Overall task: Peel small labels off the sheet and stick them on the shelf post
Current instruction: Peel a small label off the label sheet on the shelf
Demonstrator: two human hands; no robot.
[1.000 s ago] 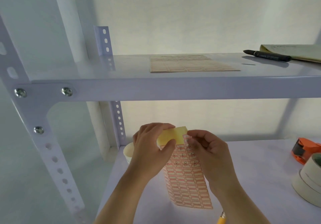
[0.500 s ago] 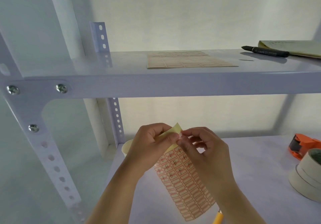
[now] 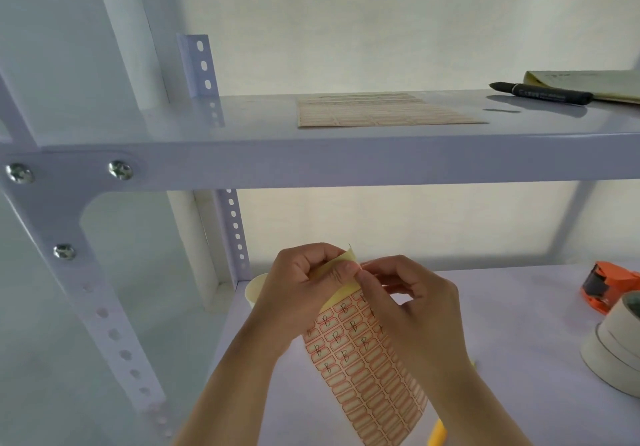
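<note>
A label sheet (image 3: 367, 369) with red-bordered labels, several marked "B", hangs over the lower shelf. My left hand (image 3: 298, 293) pinches its top edge, folded back so the yellow backing shows. My right hand (image 3: 412, 310) pinches at that same top edge with thumb and forefinger, fingertips touching the left thumb; whether a label sits between them I cannot tell. The near white shelf post (image 3: 104, 307), with holes and screws, stands to the left. A rear post (image 3: 232, 224) stands behind my left hand.
A second label sheet (image 3: 381, 113), a black marker (image 3: 540, 92) and a yellow notepad (image 3: 588, 85) lie on the upper shelf (image 3: 311, 161). An orange tape dispenser (image 3: 609, 286) and tape rolls (image 3: 616, 348) sit at right. A cream cup (image 3: 254, 289) hides behind my left hand. A yellow pencil (image 3: 437, 437) lies below.
The sheet has swung from hanging straight to slanting down-right. Its top edge was bent back further, and my right fingertips closed in at that edge against the left thumb.
</note>
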